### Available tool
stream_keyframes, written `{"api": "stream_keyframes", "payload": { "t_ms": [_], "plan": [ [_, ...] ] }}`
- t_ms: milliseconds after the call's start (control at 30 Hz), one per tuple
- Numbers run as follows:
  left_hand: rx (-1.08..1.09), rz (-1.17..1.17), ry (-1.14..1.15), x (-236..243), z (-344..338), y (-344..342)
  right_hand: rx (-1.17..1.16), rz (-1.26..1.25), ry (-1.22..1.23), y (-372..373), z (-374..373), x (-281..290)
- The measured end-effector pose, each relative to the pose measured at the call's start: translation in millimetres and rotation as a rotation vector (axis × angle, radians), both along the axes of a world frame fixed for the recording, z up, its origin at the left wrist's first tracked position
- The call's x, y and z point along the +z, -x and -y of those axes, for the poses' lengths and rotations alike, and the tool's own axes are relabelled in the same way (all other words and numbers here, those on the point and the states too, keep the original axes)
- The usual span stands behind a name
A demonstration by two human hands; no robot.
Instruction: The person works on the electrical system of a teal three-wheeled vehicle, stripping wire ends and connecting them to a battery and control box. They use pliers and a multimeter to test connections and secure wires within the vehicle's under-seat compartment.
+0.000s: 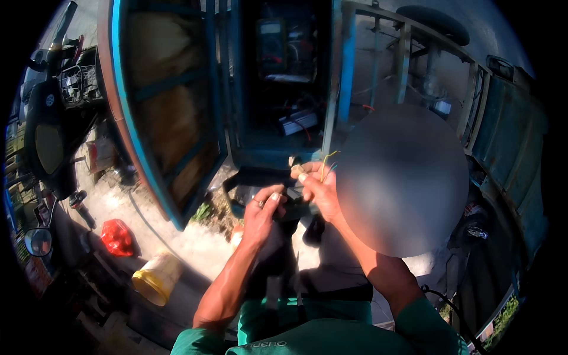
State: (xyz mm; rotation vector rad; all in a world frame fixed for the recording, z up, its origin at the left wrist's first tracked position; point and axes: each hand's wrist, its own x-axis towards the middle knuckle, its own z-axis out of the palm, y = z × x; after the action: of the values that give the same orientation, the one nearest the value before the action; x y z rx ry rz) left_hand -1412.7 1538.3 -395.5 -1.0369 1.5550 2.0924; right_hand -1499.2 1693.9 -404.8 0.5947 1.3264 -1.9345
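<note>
My right hand (316, 189) pinches a small beige piece (298, 171) in front of the open blue metal compartment (284, 145). Thin yellow and green wires (328, 161) rise from beside these fingers. My left hand (266, 210) is lower and to the left, with a ring on it and its fingers curled; what they hold, if anything, is hidden. A dark bag or case (236, 201) lies behind my hands. Inside the compartment are a meter (271, 44) and a silver box (296, 123) with a red cable.
A hinged panel (165, 100) stands open on the left, near a parked scooter (50, 136). A red plastic bag (116, 236) and a yellow bucket (157, 278) sit on the ground. A metal frame (405, 35) is at upper right; a blurred round patch covers the middle right.
</note>
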Motion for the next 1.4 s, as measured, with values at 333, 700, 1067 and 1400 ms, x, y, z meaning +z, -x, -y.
{"api": "stream_keyframes", "payload": {
  "t_ms": [333, 700, 1067, 1400],
  "plan": [
    [0.237, 0.185, 0.161, -34.1, 1.8, 134.0, 0.172, -0.035, -0.101, 74.1, 57.1, -96.8],
    [0.394, 0.134, -0.011, -164.0, 22.2, 148.8, 0.373, -0.209, -0.281, 101.9, 58.3, -189.3],
    [0.414, 0.295, -0.122, -260.3, 34.1, 155.0, 0.757, -0.512, -1.026, 159.9, 59.7, -343.5],
    [0.434, 0.315, -0.233, -282.7, 46.1, 163.0, 0.799, -0.04, -1.251, 193.1, 79.0, -320.3]
  ]
}}
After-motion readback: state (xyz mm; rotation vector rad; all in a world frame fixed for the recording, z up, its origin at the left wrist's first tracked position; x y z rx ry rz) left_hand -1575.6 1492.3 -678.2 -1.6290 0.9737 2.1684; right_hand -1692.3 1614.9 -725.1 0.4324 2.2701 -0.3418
